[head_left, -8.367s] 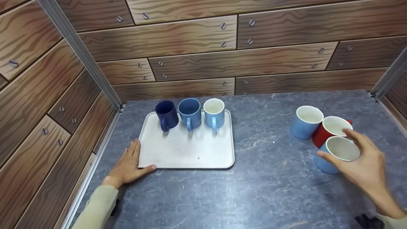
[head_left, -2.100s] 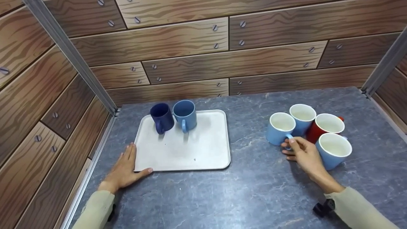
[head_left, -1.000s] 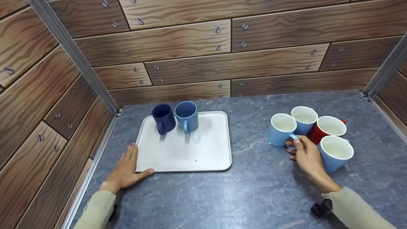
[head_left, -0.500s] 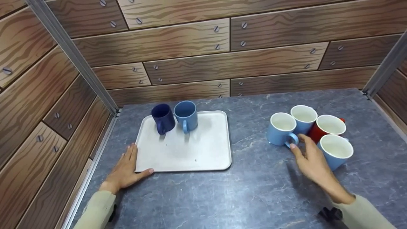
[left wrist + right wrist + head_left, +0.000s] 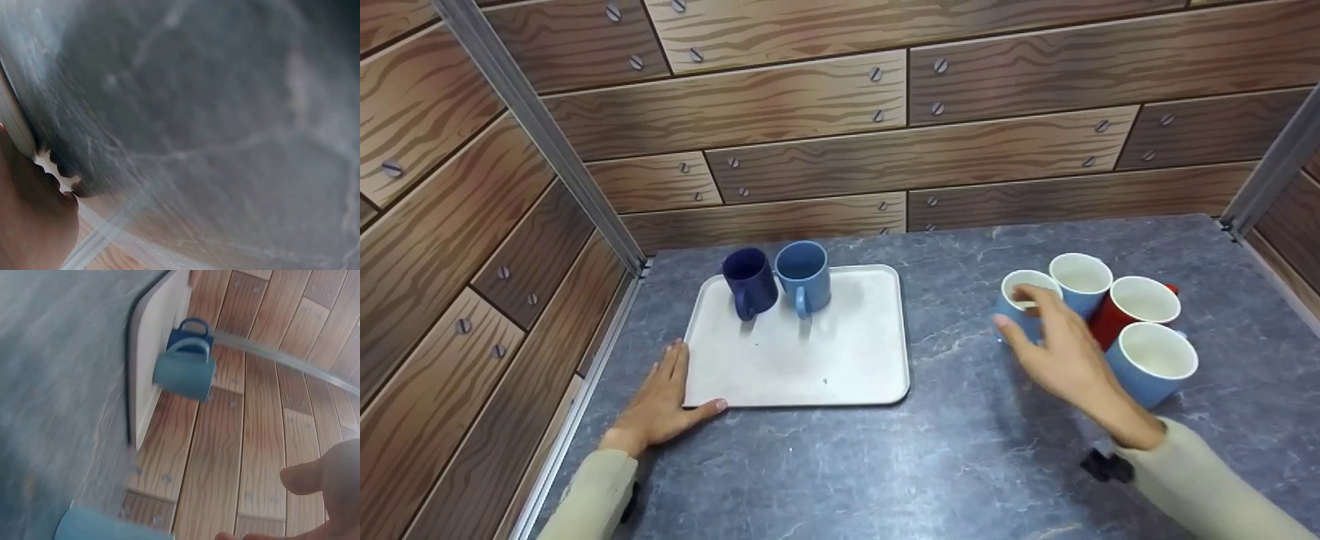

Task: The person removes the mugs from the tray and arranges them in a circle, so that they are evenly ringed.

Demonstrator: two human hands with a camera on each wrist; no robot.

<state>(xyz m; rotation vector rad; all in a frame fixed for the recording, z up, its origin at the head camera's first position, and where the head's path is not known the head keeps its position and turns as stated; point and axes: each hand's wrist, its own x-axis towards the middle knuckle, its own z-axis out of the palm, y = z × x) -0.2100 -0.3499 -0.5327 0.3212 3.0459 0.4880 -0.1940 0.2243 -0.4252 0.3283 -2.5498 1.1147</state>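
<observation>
My left hand point(image 5: 656, 405) lies flat with spread fingers at the near left corner of the white tray point(image 5: 795, 375). A dark navy mug point(image 5: 757, 294) and a medium blue mug point(image 5: 811, 291) stand at the tray's back left, handles toward me. Over to the right, my right hand point(image 5: 1057, 356) hovers with parted fingers and thumb above a light blue mug point(image 5: 1006, 306), hiding its handle. In the right wrist view the hand point(image 5: 337, 495) holds nothing, and a light blue mug point(image 5: 107, 526) shows below.
Touching or close by stand another light blue mug point(image 5: 1086, 300) behind, a red mug point(image 5: 1105, 321) and a third light blue mug point(image 5: 1144, 384) in front. Wood-patterned walls point(image 5: 1020, 150) enclose the grey marbled tabletop point(image 5: 840, 465) at the back and sides.
The third mug, light blue, has gone from the tray to the group at right. My right hand has just released its handle and risen up and left over it. My left hand stays put.
</observation>
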